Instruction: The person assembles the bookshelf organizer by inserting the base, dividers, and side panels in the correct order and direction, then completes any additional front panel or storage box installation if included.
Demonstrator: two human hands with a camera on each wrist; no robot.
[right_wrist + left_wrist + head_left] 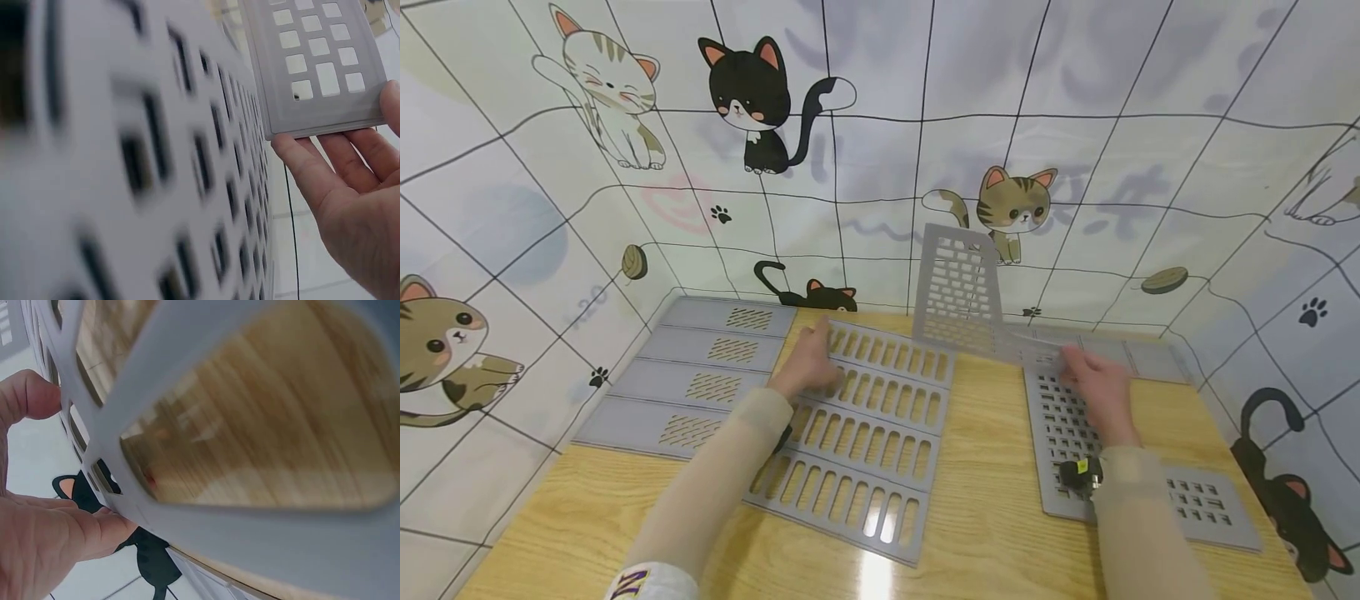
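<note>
My right hand (1097,387) grips the near end of a thin grey sheet with rectangular cutouts (921,283), thumb at its edge and fingers beneath. The sheet's far part rises up in front of the wall; in the right wrist view the held sheet (319,115) shows rows of small windows. Below that hand lies a grey panel with small notched holes (1043,450). My left hand (808,362) touches the upper left corner of a grey slotted panel (925,508) that lies on the table, thumb over its slots and fingers along its edge (156,531).
Four-row grey panels with slanted slits (647,375) lie at the left. Another small-holed panel (1243,521) is at the right front, and a plain grey panel (1153,360) lies at the back right. Cat-printed walls (880,158) surround the wooden table (985,500).
</note>
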